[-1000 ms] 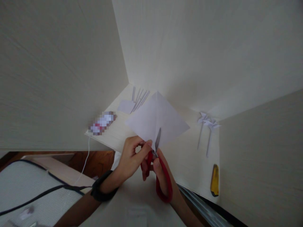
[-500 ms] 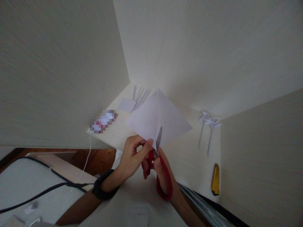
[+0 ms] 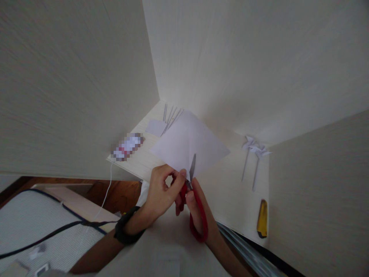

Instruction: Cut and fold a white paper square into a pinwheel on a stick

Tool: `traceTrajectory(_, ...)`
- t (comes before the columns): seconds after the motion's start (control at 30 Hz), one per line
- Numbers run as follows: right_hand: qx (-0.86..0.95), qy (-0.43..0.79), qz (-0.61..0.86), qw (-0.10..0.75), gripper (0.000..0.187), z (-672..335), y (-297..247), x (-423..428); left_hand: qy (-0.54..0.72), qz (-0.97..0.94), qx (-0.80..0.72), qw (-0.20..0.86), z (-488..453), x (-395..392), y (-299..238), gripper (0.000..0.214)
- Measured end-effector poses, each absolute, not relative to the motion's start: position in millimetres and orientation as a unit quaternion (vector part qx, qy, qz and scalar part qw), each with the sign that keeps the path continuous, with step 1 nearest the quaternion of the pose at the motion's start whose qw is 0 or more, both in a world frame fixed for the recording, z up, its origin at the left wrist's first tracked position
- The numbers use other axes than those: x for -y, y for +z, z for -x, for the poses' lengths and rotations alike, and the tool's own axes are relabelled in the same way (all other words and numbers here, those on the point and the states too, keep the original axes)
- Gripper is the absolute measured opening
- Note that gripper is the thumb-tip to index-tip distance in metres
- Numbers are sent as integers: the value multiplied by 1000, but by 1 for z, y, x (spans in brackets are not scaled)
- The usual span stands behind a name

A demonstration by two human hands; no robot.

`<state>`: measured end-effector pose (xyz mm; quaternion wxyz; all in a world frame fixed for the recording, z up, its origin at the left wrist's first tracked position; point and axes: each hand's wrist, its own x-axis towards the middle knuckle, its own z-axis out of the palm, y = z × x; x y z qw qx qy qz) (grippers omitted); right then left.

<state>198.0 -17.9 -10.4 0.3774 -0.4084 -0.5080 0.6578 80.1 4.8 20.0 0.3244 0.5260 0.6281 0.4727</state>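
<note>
A square sheet of white paper (image 3: 184, 138), turned corner-on with a crease down its middle, is held above the tabletop. My left hand (image 3: 165, 190) pinches its near corner between thumb and fingers. In my right hand (image 3: 198, 207) are red-handled scissors (image 3: 192, 167), with my thumb through one loop. Their blade lies at the near corner of the paper, pointing away along the crease. How far the blades are parted, and whether they have cut in, I cannot tell.
Several thin sticks (image 3: 172, 117) and a small paper piece (image 3: 155, 127) lie at the back left. A blurred-out object (image 3: 127, 147) is at the left edge. White paper pinwheels (image 3: 255, 146) on sticks and a yellow cutter (image 3: 262, 218) lie on the right.
The paper's far corner has dipped and shifted slightly left, and its crease looks softer. The scissors' handles have moved slightly. Both hands keep their hold.
</note>
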Motion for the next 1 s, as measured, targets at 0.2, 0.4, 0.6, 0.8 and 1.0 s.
traceTrajectory(0.2, 532, 637, 416, 370, 47, -202, -9, 17, 466, -548, -638, 276, -81, -6, 20, 39)
traceTrajectory(0.4, 526, 647, 412, 367, 46, -201, -6, 17, 452, -536, -643, 309, -79, -5, 21, 39)
traceTrajectory(0.6, 521, 655, 397, 377, 46, -199, -1, 17, 467, -536, -612, 347, -77, -5, 22, 40)
traceTrajectory(0.8, 500, 675, 377, 390, 47, -197, -9, 19, 479, -545, -599, 338, -76, -4, 22, 41)
traceTrajectory(1.0, 493, 678, 373, 399, 49, -195, -8, 18, 472, -528, -598, 375, -77, -3, 21, 41)
